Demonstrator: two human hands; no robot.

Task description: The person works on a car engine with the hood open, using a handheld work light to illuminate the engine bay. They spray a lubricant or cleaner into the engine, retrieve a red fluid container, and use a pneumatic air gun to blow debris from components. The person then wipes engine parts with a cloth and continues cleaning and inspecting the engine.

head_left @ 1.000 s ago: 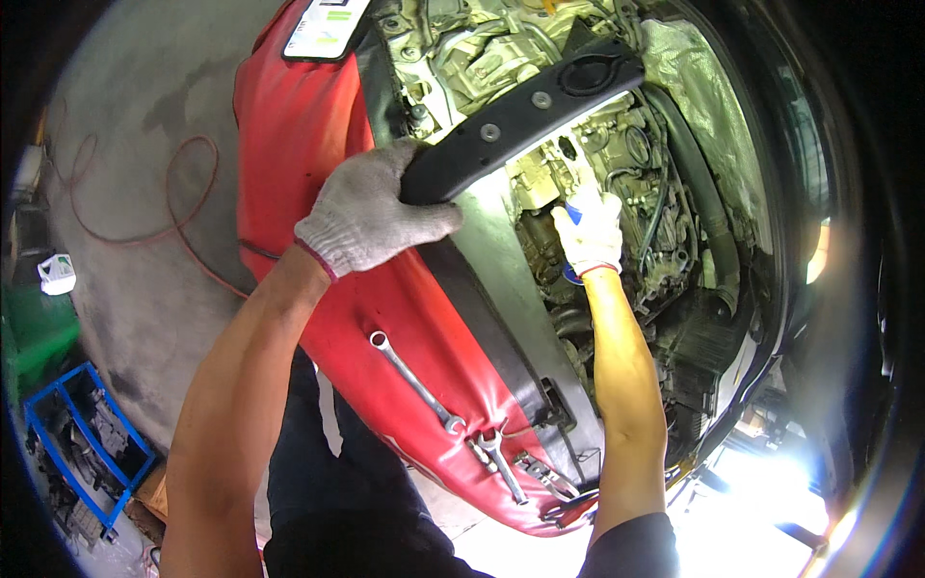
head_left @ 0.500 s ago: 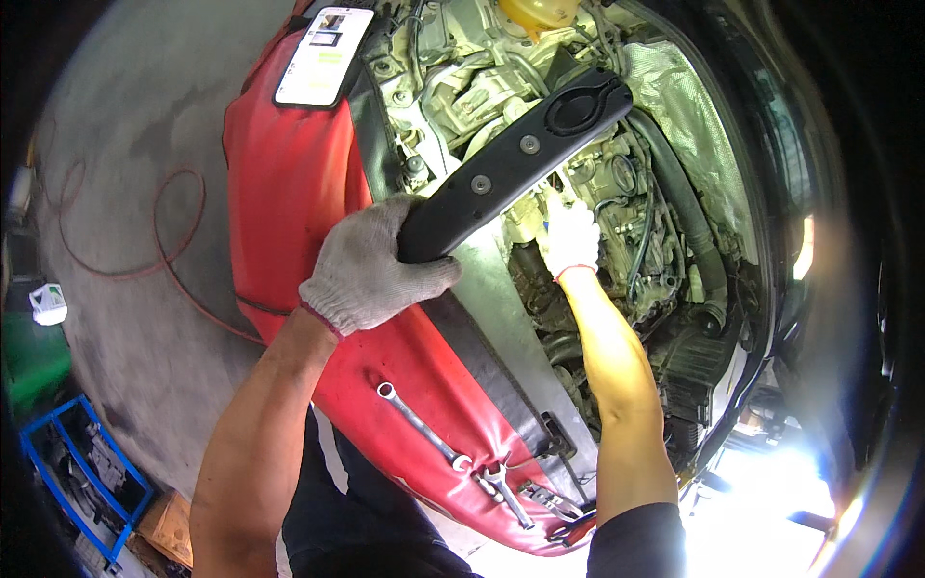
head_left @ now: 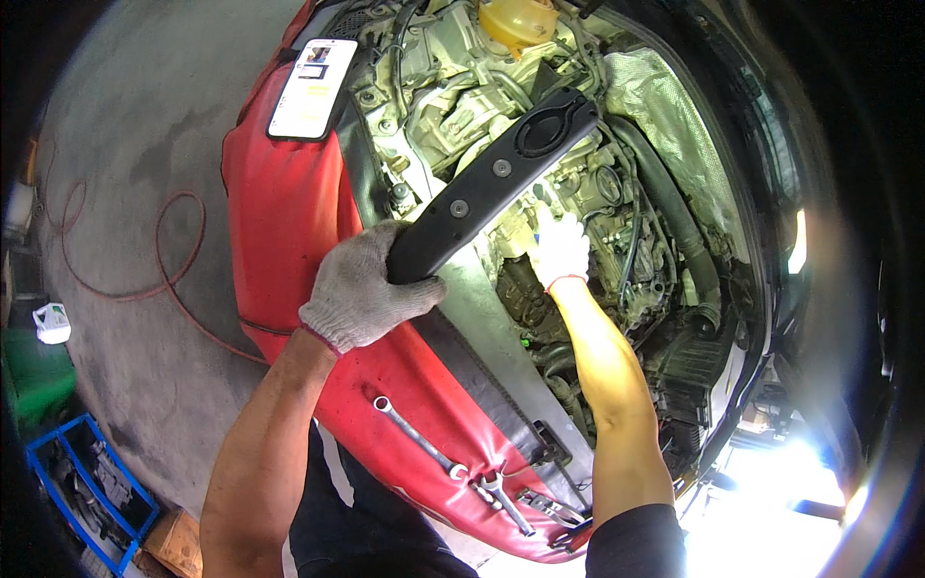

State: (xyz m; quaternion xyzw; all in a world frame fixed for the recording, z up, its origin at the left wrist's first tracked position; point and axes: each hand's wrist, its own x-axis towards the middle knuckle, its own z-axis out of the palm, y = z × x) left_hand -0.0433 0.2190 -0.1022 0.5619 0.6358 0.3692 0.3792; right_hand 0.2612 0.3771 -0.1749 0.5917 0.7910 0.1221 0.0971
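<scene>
Black moulded plastic, one long flat cover panel [head_left: 496, 183]: we hold it by its lower near end in our left hand [head_left: 361, 289], gloved in grey knit and clenched around the edge. Its long axis runs diagonally, up and to the right from that grip, out over the open engine bay [head_left: 453, 96]. Two round fastener holes sit along the panel's middle, and a larger ring-shaped opening marks the far end. It hangs tilted, and whether it touches the engine beneath we cannot tell.

Our right hand [head_left: 561, 249], in a white glove, lies just beside and below the panel's midsection, reaching down among the engine parts. Whether its fingers grasp anything there we cannot tell. The left hand is the only one on the panel; the right is nearer its centre.

Also noted: red fender cover [head_left: 289, 212] draped over the car's edge, a phone [head_left: 311, 89] lying on it at the far end, a long wrench [head_left: 419, 438] and smaller spanners [head_left: 506, 496] on it near us; a yellow reservoir cap [head_left: 517, 21] at the bay's far side; a red hose [head_left: 145, 279] on the concrete floor.
</scene>
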